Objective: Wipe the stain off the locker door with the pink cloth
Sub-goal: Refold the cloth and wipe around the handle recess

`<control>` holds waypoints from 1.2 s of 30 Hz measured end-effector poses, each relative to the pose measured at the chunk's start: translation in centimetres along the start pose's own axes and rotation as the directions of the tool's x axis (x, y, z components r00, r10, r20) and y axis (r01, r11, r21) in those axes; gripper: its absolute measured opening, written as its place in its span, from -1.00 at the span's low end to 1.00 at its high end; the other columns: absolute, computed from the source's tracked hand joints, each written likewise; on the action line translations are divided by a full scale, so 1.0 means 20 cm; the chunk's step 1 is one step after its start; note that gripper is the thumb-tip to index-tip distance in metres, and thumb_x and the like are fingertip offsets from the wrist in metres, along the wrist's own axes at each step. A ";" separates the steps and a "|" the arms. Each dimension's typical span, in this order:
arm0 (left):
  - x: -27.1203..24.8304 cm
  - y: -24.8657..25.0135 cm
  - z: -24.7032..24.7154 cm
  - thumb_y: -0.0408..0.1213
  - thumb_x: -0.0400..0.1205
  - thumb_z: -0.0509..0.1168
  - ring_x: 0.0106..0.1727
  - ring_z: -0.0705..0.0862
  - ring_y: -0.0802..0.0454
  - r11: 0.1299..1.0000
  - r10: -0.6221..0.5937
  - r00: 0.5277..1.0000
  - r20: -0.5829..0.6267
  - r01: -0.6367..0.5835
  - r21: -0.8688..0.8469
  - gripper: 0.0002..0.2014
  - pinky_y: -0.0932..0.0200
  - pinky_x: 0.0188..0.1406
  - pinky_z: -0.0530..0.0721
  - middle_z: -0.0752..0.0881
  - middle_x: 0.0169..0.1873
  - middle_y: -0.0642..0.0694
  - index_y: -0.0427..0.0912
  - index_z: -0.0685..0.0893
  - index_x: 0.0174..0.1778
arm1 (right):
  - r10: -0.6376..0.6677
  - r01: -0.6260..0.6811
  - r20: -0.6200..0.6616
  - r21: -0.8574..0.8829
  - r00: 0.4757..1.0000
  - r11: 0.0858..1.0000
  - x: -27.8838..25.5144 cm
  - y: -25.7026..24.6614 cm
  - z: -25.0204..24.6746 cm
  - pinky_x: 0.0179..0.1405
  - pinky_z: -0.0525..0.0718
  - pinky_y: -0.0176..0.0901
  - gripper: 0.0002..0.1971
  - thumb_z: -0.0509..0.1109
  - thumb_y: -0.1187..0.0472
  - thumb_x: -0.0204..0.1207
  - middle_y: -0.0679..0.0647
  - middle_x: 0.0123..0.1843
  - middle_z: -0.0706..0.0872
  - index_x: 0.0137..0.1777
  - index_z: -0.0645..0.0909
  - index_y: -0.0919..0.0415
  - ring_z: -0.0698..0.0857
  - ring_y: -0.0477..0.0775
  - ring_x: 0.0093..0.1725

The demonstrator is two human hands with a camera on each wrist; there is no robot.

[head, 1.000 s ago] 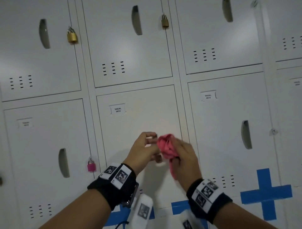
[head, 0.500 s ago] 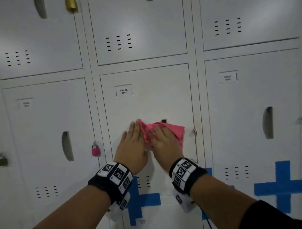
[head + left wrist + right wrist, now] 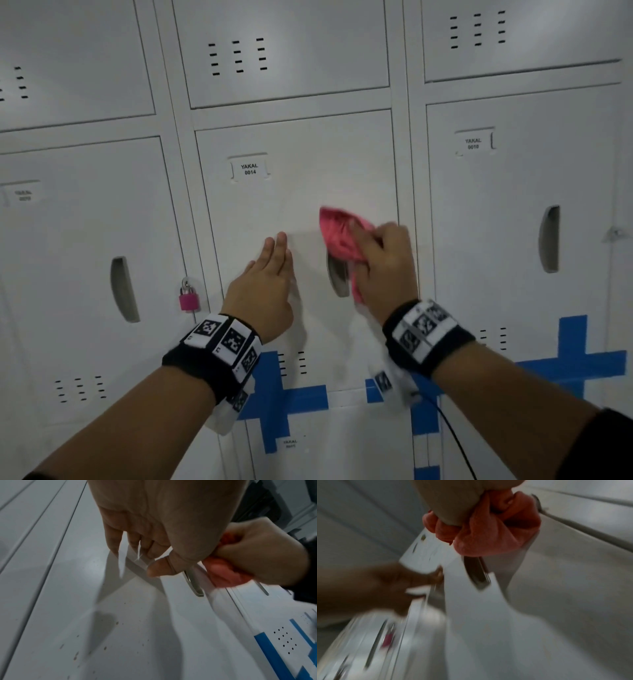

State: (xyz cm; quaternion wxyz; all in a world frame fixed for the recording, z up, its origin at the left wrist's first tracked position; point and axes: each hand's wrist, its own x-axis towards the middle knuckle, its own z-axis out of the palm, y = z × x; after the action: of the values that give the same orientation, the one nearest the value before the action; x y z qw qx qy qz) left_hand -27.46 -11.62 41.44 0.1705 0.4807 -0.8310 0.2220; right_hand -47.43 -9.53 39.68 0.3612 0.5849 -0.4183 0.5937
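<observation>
Locker door (image 3: 301, 192), white, label "YAKAL 0014" (image 3: 250, 169): centre of scene. Pink cloth (image 3: 339, 233): bunched, pressed on the door's right part, just above the recessed handle (image 3: 337, 277). Right hand (image 3: 383, 260): grip clenched round the cloth. Left hand (image 3: 263, 291): grip released, fingers straight, flat on the door left of the handle. Pink padlock (image 3: 188, 298): neighbouring left locker. Stain: cannot tell.
</observation>
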 end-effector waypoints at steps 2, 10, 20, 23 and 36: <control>0.00 0.00 -0.01 -0.27 0.58 0.14 0.71 -0.29 -0.05 0.998 -0.010 1.000 0.025 0.008 0.069 -0.17 -0.16 0.68 0.10 -0.40 0.67 -0.12 -0.22 -0.19 0.69 | 0.024 -0.023 0.005 -0.092 1.000 0.996 0.10 0.04 0.02 -0.39 0.62 0.04 -0.69 0.31 0.36 0.51 0.26 -0.12 0.57 0.25 0.63 0.33 0.56 0.29 -0.14; 0.00 0.00 -0.01 -0.23 0.55 0.13 0.71 -0.29 -0.07 0.994 -0.015 0.999 0.038 0.011 0.107 -0.17 -0.39 0.64 -0.06 -0.39 0.67 -0.13 -0.22 -0.17 0.69 | 0.046 0.015 0.230 -0.257 0.972 0.966 -0.20 -0.01 0.08 -0.30 0.75 0.01 -0.65 0.46 0.43 0.49 0.35 -0.04 0.64 0.28 0.63 0.47 0.61 0.29 -0.13; 0.00 0.01 -0.03 -0.19 0.58 0.09 0.72 -0.26 -0.12 0.993 -0.013 0.999 0.048 0.007 0.120 -0.20 -0.37 0.65 -0.08 -0.36 0.68 -0.18 -0.26 -0.16 0.69 | 0.204 -0.136 0.454 -0.178 0.867 0.974 -0.29 -0.13 0.00 -0.37 0.68 -0.10 -0.56 0.57 0.35 0.39 0.20 -0.04 0.59 0.27 0.61 0.35 0.65 0.18 -0.18; 0.00 0.02 -0.04 -0.21 0.56 0.09 0.72 -0.25 -0.14 0.994 -0.006 0.999 0.043 0.001 0.109 -0.19 -0.39 0.65 -0.06 -0.33 0.69 -0.20 -0.27 -0.14 0.69 | 0.149 -0.073 0.407 -0.196 0.901 0.978 -0.12 -0.18 0.02 -0.44 0.59 -0.11 -0.61 0.43 0.28 0.50 0.23 -0.03 0.58 0.32 0.60 0.36 0.57 0.16 -0.20; 0.01 -0.02 -0.02 -0.16 0.58 0.14 0.72 -0.23 -0.11 0.998 0.028 0.999 0.037 -0.030 0.063 -0.18 -0.38 0.64 -0.04 -0.32 0.70 -0.18 -0.27 -0.13 0.69 | 0.426 -0.132 0.546 -0.496 0.721 0.858 0.00 -0.31 0.11 -0.21 0.55 -0.03 -0.65 0.22 0.34 0.56 0.18 0.18 0.50 0.35 0.45 0.29 0.63 0.21 0.04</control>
State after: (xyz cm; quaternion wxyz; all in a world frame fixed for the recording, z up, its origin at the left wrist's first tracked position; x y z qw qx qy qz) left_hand -27.17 -11.63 42.00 0.1368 0.4777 -0.8334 0.2421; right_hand -40.90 -9.05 40.12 0.2183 0.5865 -0.7191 0.3021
